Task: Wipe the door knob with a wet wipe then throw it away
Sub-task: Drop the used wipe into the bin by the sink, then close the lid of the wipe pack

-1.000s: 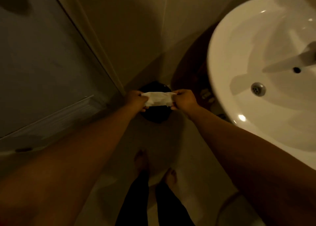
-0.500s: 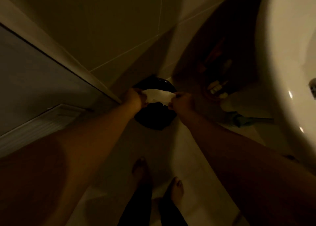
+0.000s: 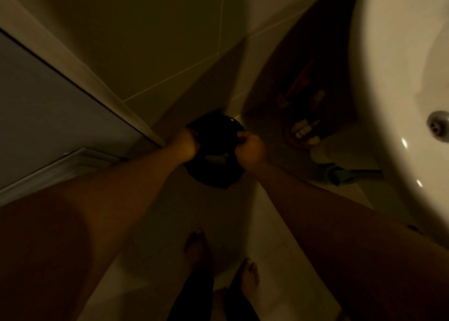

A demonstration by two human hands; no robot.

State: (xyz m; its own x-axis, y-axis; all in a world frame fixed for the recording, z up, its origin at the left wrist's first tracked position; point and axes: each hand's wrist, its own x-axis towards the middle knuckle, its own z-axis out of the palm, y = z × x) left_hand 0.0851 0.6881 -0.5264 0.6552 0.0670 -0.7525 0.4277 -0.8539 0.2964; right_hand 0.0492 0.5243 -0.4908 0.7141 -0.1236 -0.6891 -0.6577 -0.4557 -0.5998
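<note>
White porcelain fills the right edge: a wash basin (image 3: 388, 102) with its metal drain (image 3: 438, 126) catching a little light. Beige wall tiles (image 3: 158, 34) take up the top of the view, and a grey door (image 3: 48, 107) with a pale frame (image 3: 80, 70) runs diagonally down the left side. Under the basin the corner lies in deep shadow, where a few small bottles or containers (image 3: 303, 128) sit, too dim to name, with a bluish pipe fitting (image 3: 340, 175) beside them. Pale floor tiles (image 3: 279, 267) spread below, and two bare feet (image 3: 196, 247) stand on them beneath dark trouser legs (image 3: 192, 296).

Both forearms reach forward from the bottom corners over a round black bin (image 3: 213, 150) that sits on the floor in the corner between the door frame and the basin's shadow. Left hand (image 3: 185, 144) is curled into a loose fist at the bin's left rim; right hand (image 3: 250, 148) is curled likewise at its right rim. Whether either pinches the bin's edge or liner cannot be told in the gloom. Neither grips the wet wipe (image 3: 217, 158), which shows as a faint pale scrap down inside the bin, between the two fists and apart from both.
</note>
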